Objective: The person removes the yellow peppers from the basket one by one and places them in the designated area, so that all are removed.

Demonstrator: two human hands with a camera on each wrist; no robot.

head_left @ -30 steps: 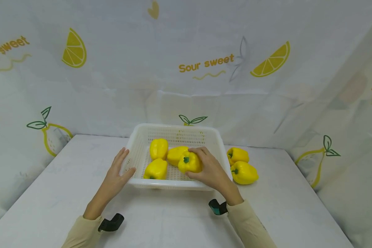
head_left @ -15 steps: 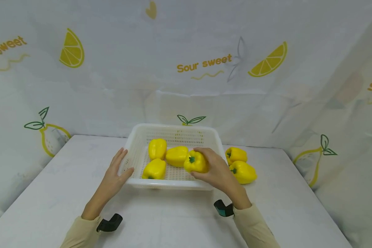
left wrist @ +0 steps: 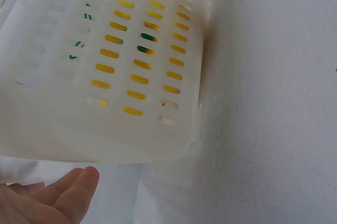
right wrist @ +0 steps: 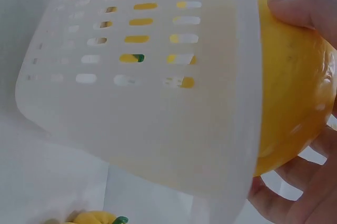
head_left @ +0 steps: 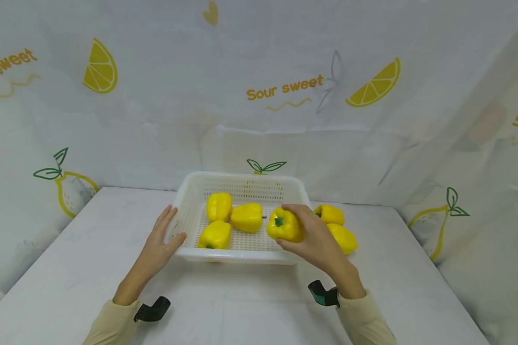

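Note:
A yellow bell pepper (head_left: pixel 285 225) with a green stem is held in my right hand (head_left: pixel 312 235), over the right end of the white plastic basket (head_left: pixel 237 256). In the right wrist view, thumb and fingers curl round the pepper (right wrist: pixel 295 87), partly hidden behind the basket wall (right wrist: pixel 158 129). My left hand (head_left: pixel 157 242) is at the basket's left end, fingers extended along the outside and thumb at the front left rim. The left wrist view has its fingertips (left wrist: pixel 87 176) right at the basket's edge. Several yellow peppers (head_left: pixel 216 235) lie inside, toward the left and middle.
Two more yellow peppers, one farther back (head_left: pixel 330 214) and one nearer (head_left: pixel 344 238), lie on the white table (head_left: pixel 241 302) right of the basket. Behind the table hangs a white curtain (head_left: pixel 168 105) with lemon prints.
My right hand has moved to the right with the pepper, away from the middle pepper in the basket, whose stem now shows. The left hand has stayed at the basket's left end.

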